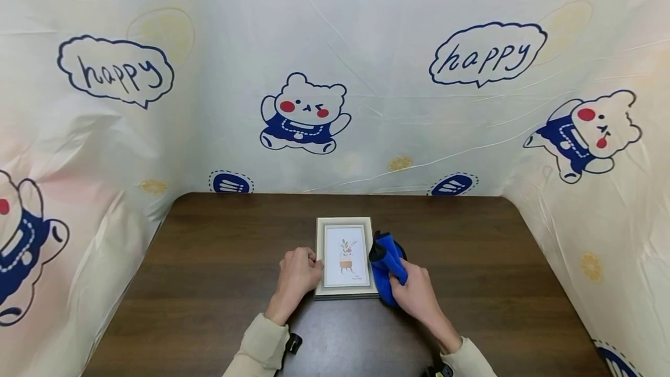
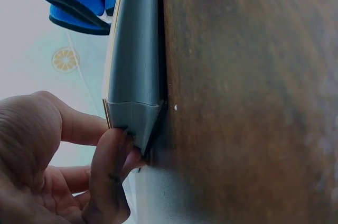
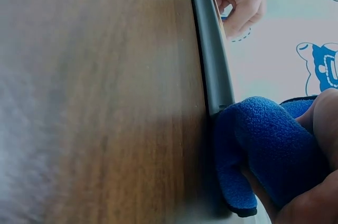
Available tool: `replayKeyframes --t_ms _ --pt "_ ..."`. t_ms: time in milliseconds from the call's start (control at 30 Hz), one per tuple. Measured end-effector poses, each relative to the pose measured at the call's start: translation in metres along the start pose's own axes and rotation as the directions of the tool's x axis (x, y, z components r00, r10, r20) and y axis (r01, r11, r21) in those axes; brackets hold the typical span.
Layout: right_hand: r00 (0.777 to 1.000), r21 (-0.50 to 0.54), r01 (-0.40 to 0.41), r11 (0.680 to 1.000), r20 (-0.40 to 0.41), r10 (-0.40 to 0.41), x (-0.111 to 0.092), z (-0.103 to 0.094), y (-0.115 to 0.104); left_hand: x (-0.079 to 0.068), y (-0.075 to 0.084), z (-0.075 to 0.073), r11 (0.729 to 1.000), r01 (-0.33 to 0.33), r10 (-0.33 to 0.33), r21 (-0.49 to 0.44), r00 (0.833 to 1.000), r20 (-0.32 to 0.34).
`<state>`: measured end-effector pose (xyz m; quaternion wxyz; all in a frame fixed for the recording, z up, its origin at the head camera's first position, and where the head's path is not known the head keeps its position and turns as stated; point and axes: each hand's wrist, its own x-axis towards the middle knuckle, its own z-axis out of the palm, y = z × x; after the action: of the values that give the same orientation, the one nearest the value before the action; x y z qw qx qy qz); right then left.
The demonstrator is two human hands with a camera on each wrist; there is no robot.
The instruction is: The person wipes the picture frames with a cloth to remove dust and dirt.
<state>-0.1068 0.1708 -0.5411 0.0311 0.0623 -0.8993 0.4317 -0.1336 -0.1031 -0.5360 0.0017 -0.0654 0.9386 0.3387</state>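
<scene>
A cream picture frame (image 1: pixel 337 243) lies flat, face up, on the brown table (image 1: pixel 235 231); its print shows a potted plant. My left hand (image 1: pixel 298 272) grips the frame's left edge. In the left wrist view, the thumb and fingers pinch the frame's grey side (image 2: pixel 138 49) near a lower corner. A bunched blue cloth (image 1: pixel 386 260) with black edging is held in my right hand (image 1: pixel 419 292), its folds against the frame's right edge. From the right wrist, the cloth (image 3: pixel 274 139) covers the frame's near corner, hiding it.
Behind the table hangs a pale curtain (image 1: pixel 387 127) printed with bears, lemon slices and "happy" bubbles; it also drapes down both sides. Black straps (image 1: pixel 294 343) sit at the cuffs of the light sleeves (image 1: pixel 264 339).
</scene>
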Motion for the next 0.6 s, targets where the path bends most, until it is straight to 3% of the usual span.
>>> replayKeyframes --t_ms 367,600 --pt "1.0 0.012 0.006 1.0 0.003 -0.006 -0.016 -0.004 -0.001 -0.001 0.001 -0.001 1.0 0.005 -0.005 -0.008 1.0 -0.008" --pt "0.999 0.025 -0.029 0.999 0.035 0.028 -0.024 -0.007 -0.001 0.0 0.002 -0.001 1.0 -0.003 0.003 -0.005 1.0 -0.006"
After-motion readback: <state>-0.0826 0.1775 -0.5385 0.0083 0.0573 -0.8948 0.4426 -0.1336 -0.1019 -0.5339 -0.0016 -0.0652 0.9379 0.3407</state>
